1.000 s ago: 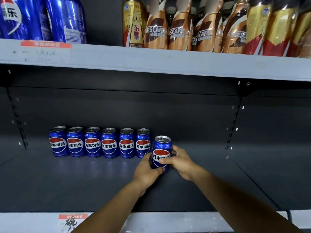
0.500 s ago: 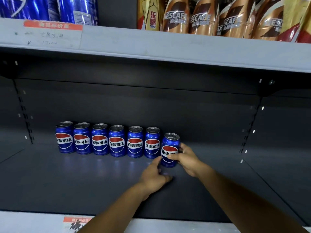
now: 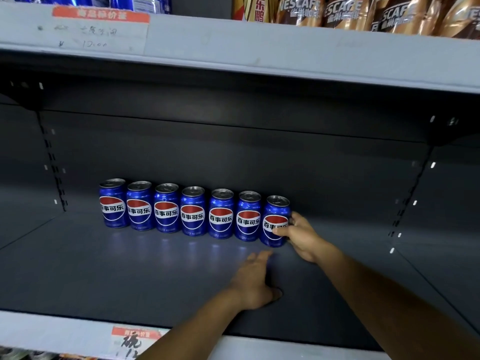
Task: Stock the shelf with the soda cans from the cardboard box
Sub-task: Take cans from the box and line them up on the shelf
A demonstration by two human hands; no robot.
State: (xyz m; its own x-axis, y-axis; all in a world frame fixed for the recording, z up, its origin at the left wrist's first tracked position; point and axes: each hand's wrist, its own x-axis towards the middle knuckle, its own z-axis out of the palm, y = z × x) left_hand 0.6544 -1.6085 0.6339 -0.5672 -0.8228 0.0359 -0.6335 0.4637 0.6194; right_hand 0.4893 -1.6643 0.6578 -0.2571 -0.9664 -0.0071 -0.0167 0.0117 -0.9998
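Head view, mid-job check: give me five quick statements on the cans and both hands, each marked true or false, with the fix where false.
1. Seven blue soda cans stand in one row on the dark shelf. True.
2. The right hand grips the rightmost can. True.
3. The left hand also holds that can. False: it is off the can, open, low over the shelf in front of the row.
4. One can lies on its side. False: all stand upright.
5. The cans' logos face the back wall. False: they face the camera.
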